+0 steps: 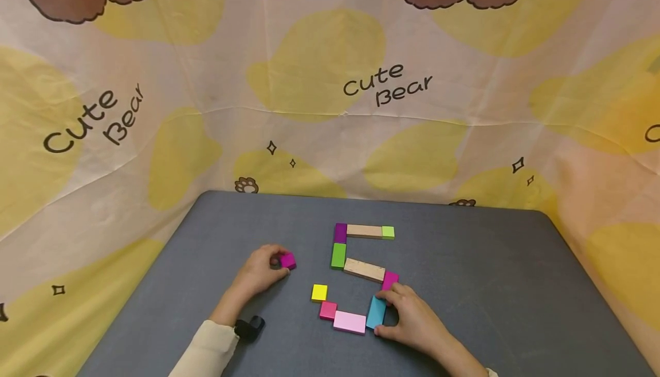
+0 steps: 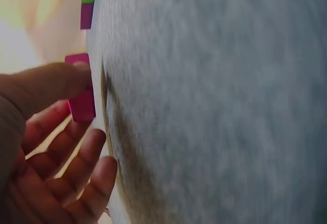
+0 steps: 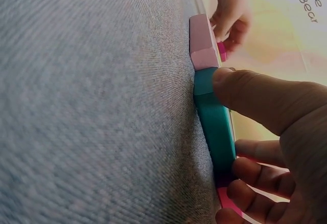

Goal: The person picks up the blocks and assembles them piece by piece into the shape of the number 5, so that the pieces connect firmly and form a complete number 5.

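Between thumb and fingers, my left hand (image 1: 260, 271) pinches a magenta block (image 1: 289, 260) left of the block figure; the left wrist view shows the thumb across this block (image 2: 83, 106). My right hand (image 1: 415, 321) grips a blue block (image 1: 376, 312) by its two ends, thumb at the near end and fingers at the far one. That block stands at the right end of a light pink block (image 1: 349, 322). Just beyond its far end is another magenta block (image 1: 390, 280), partly covered by the right fingers.
Further blocks on the grey table (image 1: 479, 274) form a curving line: lime (image 1: 388, 232), two plain wooden (image 1: 364, 231), purple (image 1: 340, 233), green (image 1: 338, 256), red-pink (image 1: 328, 310) and yellow (image 1: 319, 293). A black wrist strap (image 1: 250, 329) is by the left sleeve. Printed cloth (image 1: 309, 136) hangs behind the table.
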`<action>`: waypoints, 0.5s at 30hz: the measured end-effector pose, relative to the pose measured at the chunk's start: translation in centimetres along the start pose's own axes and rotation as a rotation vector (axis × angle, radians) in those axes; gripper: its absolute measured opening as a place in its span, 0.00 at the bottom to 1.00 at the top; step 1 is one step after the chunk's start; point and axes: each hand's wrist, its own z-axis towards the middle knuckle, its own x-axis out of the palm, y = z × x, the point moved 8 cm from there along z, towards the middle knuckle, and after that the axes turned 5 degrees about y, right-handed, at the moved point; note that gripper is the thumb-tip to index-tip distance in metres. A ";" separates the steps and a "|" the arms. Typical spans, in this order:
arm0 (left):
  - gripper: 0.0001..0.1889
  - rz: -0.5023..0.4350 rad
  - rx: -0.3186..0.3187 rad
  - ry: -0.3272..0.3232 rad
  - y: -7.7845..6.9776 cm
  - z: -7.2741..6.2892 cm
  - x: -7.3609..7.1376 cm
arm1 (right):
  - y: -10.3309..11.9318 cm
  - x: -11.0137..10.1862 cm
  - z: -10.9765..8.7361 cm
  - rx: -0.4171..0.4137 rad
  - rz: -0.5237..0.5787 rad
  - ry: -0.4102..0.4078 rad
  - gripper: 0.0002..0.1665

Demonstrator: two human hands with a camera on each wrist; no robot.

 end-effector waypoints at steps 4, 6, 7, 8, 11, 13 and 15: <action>0.16 0.001 0.076 0.027 -1.2 0.2 0.7 | 0.0 0.0 -0.1 -0.006 -0.007 -0.015 0.31; 0.17 0.008 0.099 0.043 -1.8 0.2 1.0 | 0.0 0.0 -0.2 -0.006 -0.010 -0.016 0.32; 0.17 0.011 0.110 0.049 -2.0 0.2 1.1 | 0.0 0.0 -0.2 -0.007 -0.011 -0.015 0.32; 0.17 0.013 0.116 0.059 -2.2 0.2 1.2 | 0.0 0.1 -0.2 -0.006 -0.012 -0.013 0.32; 0.18 0.024 0.125 0.091 -2.8 0.2 1.7 | -0.1 0.1 -0.1 -0.003 -0.012 -0.006 0.32; 0.18 0.026 0.136 0.113 -3.1 0.2 2.0 | -0.1 0.1 0.0 -0.001 -0.011 -0.003 0.32; 0.18 0.029 0.145 0.132 -3.3 0.2 2.4 | -0.1 0.1 0.0 0.001 -0.013 0.001 0.32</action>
